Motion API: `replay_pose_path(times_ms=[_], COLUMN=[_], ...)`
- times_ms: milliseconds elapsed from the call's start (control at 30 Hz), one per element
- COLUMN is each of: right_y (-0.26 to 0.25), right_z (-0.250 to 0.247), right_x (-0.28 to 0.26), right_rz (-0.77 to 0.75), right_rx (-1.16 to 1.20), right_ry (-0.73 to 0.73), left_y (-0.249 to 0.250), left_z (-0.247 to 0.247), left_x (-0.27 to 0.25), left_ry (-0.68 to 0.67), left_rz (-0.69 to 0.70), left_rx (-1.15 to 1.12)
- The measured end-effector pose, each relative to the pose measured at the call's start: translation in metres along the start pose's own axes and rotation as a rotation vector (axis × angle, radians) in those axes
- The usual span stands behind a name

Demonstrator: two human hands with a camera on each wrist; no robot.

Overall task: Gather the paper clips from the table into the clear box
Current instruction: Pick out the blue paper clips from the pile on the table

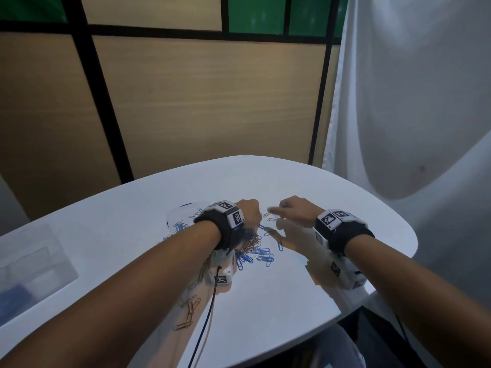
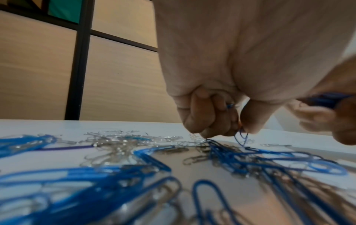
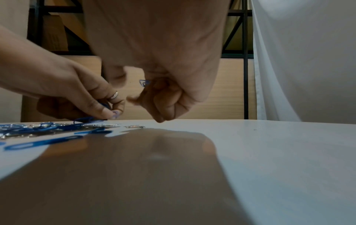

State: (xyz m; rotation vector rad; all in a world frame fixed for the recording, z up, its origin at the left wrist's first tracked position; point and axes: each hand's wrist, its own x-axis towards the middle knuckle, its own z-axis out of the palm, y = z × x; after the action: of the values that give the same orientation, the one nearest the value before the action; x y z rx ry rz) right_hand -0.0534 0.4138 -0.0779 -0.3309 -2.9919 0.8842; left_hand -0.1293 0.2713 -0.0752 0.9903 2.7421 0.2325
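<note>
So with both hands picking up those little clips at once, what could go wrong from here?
1. The left hand pinches a blue wire paper clip that hangs over the tangled pile of blue and silver paper clips; it might snag and drag others along.
2. The right hand already holds a blue clip in curled fingers; it could slip out.
3. The clear plastic box sits far left, so clips may drop on the white table on the way.
</note>
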Motion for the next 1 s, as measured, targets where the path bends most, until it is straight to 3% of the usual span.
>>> replay_pose_path(times_ms=[167,300,500,667,1000], right_y=[-0.005,-0.007,-0.015,-0.018,-0.028], right_z=[0.003,0.005,0.002,0.008,0.021], right_x=[-0.004,-0.004,-0.005,-0.005,-0.012], right_rz=[-0.193,-0.270,-0.262,-0.206,-0.167], right_rx=[-0.241,-0.289,-0.262,-0.236,-0.491], right_ry=[-0.138,-0.143,-0.133,-0.039,-0.102], left_y=[-0.017,-0.030,-0.048,-0.074,-0.187], left_z=[-0.016,-0.031,-0.051,-0.063,-0.104], left_x=[-0.009,-0.018,-0.047,-0.072,-0.145], left_ry=[0.026,0.040,-0.004,0.003,-0.025], left_rz=[0.018,0.023,0.069,0.058,-0.162], left_rx=[-0.106,-0.140,-0.043,-0.044,-0.116])
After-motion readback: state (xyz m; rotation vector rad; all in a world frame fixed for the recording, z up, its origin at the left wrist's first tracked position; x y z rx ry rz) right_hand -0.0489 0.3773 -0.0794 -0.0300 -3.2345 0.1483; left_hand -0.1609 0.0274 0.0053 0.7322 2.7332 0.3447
